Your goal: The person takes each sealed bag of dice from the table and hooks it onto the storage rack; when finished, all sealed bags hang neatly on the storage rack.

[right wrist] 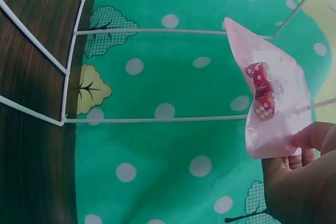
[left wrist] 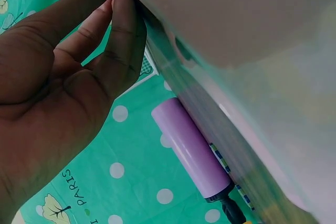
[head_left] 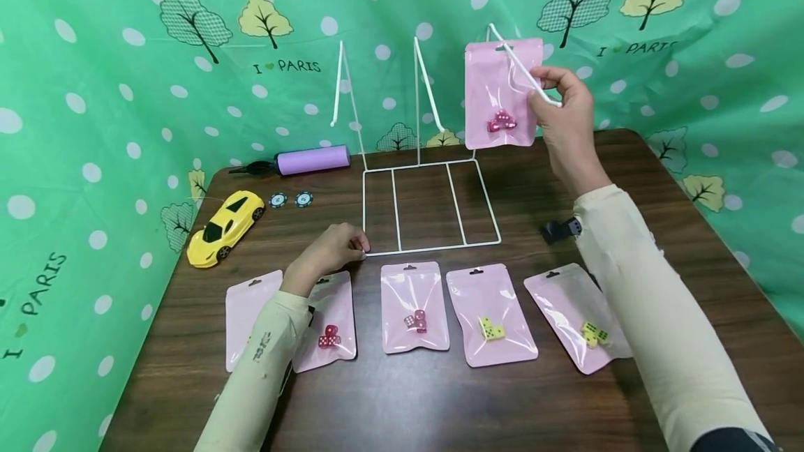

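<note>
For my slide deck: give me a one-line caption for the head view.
Right hand holds a pink bag of dice on the wire rack; left hand steadies its base.
</note>
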Tool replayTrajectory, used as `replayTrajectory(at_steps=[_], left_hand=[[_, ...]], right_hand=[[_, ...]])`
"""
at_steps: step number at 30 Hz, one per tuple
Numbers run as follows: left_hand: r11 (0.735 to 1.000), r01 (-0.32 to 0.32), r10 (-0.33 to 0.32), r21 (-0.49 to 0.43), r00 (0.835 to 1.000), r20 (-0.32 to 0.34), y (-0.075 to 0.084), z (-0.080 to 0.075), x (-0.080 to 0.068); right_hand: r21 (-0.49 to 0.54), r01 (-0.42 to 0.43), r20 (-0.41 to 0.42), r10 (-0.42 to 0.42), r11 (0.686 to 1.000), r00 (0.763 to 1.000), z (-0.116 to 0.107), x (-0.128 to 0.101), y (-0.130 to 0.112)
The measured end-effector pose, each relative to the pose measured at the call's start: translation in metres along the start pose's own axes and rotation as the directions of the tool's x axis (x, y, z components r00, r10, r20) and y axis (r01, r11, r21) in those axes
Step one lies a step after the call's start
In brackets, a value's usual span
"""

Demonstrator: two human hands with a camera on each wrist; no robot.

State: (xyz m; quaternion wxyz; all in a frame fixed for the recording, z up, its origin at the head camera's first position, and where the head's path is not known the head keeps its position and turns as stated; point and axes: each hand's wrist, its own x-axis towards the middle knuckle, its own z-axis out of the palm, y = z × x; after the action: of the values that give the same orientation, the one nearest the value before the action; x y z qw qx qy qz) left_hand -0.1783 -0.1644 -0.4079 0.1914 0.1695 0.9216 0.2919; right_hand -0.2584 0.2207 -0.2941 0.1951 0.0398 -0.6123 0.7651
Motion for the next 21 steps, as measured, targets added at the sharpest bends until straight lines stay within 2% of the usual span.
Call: replayTrajectory(at_steps=[11,21], left_hand=[[1.0,0.002,-0.002,0.002,1.0,0.006,0.0,0.001,0.0],[1.0,-0.01,0.01,-0.003,1.0,0.001,-0.001,0.0,0.001]], right_hand=[[-0.096,0.082,0.021,-0.081,0.992,0.997,0.005,0.015,0.01],[-0.052,0.086,0.049,-0.083,0.995,0.995,0.004,0.015,0.012]])
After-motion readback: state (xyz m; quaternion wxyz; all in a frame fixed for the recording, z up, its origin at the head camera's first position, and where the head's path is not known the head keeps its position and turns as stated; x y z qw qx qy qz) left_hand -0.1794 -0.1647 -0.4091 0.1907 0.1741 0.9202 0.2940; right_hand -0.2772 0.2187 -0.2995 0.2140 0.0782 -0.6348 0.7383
